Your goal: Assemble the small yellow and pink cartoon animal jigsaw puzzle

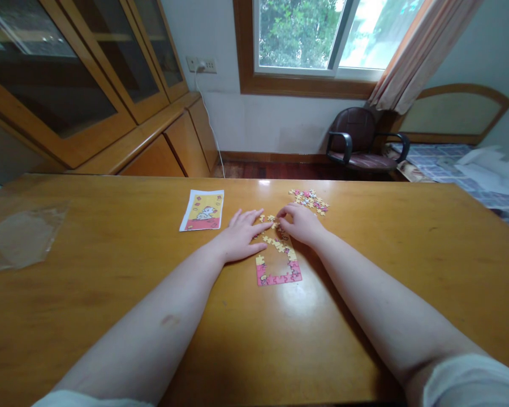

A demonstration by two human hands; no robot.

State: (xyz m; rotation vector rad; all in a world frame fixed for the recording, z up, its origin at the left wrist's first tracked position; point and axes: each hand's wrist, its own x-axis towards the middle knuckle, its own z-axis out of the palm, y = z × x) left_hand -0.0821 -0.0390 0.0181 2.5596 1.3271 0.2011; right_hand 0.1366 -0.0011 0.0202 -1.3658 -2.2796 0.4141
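Observation:
A partly joined jigsaw puzzle (279, 279) lies on the table, its pink bottom edge and part of its yellow sides linked into a frame. My left hand (244, 234) rests flat beside it with fingers spread, the fingertips near loose yellow pieces. Over the upper right of the frame, my right hand (299, 223) is curled with thumb and fingers drawn together at some small pieces; what sits between the fingertips is hidden. Just beyond that hand is a pile of loose puzzle pieces (311, 199). A picture card (203, 211) with a white cartoon animal on yellow and pink lies left of my left hand.
A clear plastic bag (23, 234) lies on the left of the wooden table (110, 271). Past the far edge are a brown armchair (358, 138), a bed (441, 158) on the right, and a glass-doored cabinet (110, 113) on the left. A white cable (210, 118) hangs from a wall socket.

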